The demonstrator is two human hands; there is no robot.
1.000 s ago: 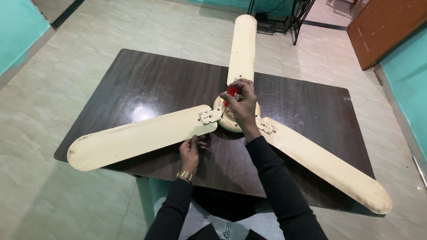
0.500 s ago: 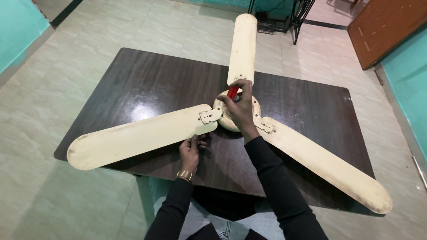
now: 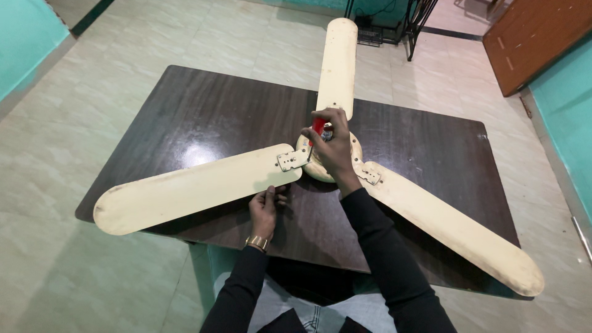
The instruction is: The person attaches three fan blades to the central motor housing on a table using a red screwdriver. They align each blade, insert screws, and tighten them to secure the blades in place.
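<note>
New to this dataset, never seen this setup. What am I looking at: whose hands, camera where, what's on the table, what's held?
There is no machine here: a person works with two bare hands, filmed by one camera worn on their head and looking down. On the dark wooden table lies a cream ceiling fan with three blades. The right hand is over the fan's hub and grips a red-handled screwdriver, tip pointing down toward a blade bracket. The left hand, with a gold bracelet, has its fingers on the near edge of the left blade.
</note>
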